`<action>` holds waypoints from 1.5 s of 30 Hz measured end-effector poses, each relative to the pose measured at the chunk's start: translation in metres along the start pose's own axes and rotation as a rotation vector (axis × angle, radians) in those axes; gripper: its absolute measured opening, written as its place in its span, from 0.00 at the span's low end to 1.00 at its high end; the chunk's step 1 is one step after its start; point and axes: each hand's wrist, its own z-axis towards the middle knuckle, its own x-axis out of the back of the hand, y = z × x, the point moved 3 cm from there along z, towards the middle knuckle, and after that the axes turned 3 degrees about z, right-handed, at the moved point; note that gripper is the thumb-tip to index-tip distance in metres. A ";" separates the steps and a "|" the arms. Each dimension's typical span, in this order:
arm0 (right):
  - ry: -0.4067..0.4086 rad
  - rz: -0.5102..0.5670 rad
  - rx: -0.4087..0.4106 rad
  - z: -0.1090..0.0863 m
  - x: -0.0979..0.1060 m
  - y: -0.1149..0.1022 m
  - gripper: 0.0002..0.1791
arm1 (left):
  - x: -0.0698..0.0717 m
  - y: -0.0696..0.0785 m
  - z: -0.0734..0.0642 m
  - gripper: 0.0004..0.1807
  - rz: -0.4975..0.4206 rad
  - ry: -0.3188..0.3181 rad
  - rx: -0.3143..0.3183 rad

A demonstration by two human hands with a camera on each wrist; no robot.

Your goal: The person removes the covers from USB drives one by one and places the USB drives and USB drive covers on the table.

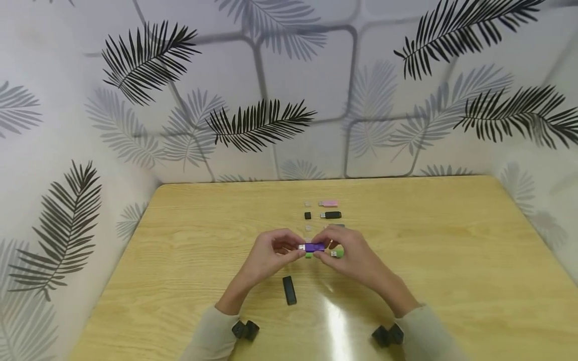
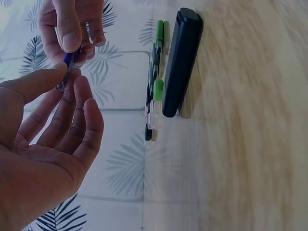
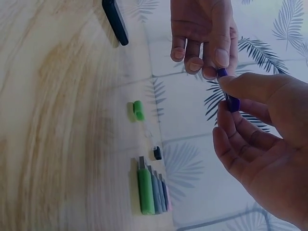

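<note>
A purple USB stick (image 1: 314, 247) is held above the table between both hands, its silver connector end toward the left. My right hand (image 1: 349, 250) pinches the purple body between thumb and fingers. At the connector end, the thumb and index finger of my left hand (image 1: 271, 253) pinch the stick; the left wrist view shows this hand's (image 2: 57, 120) other fingers loosely bent. In the right wrist view the purple body (image 3: 233, 103) shows beneath the right thumb. Fingers partly cover the stick, so whether a cap is on the connector cannot be told.
Beyond the hands lie a pink USB stick (image 1: 330, 203), a black one (image 1: 333, 215) and a grey one, partly covered. A green stick (image 3: 146, 190) lies nearest. Left of them are small caps, one black (image 1: 308, 215), one green (image 3: 138, 110). A black oblong (image 1: 289, 290) lies nearer me.
</note>
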 end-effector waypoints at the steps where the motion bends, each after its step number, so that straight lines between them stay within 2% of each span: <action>1: 0.000 -0.002 0.001 -0.001 0.001 0.000 0.11 | -0.001 0.001 0.000 0.09 -0.003 -0.002 0.000; 15: -0.005 0.028 0.003 -0.014 0.014 -0.002 0.11 | -0.015 0.009 -0.002 0.08 -0.034 0.000 -0.013; 24: -0.012 0.031 0.021 -0.017 0.016 -0.012 0.11 | -0.017 0.013 -0.009 0.07 -0.075 0.018 -0.032; 31: 0.004 0.006 0.035 -0.019 0.021 -0.018 0.12 | -0.019 0.022 -0.011 0.07 -0.087 0.022 -0.081; 45: 0.001 -0.011 0.056 -0.021 0.026 -0.020 0.12 | -0.021 0.026 -0.012 0.07 -0.083 0.028 -0.097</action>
